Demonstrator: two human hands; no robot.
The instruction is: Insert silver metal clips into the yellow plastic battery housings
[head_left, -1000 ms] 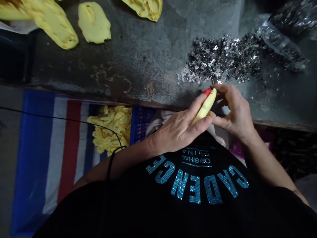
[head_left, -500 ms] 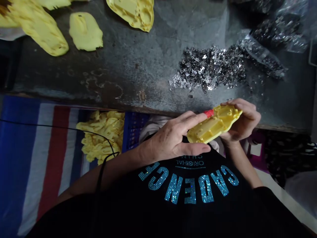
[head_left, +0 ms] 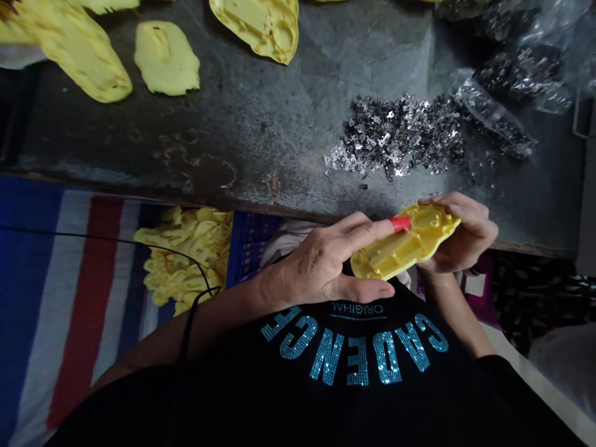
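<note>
A yellow moulded plastic shell is held above my lap, its ribbed inner side with posts facing up. My right hand grips its far right end, fingers curled round the edge. My left hand is at its left end. The index fingertip, wrapped in something red, presses on the inner side, and the thumb stretches along the near edge. Other left fingers are partly hidden. Beyond the hands, a pile of small shiny metal pieces lies on the grey worktable.
More yellow shells and a rounded yellow piece lie at the table's back left. Clear plastic bags of metal pieces sit at the right. Below the edge, a blue crate stands beside heaped yellow parts. A black cable crosses my left arm.
My left index fingertip has slid right and inward over the shell's inner side. Both hands and the shell have shifted slightly right and down in the view.
</note>
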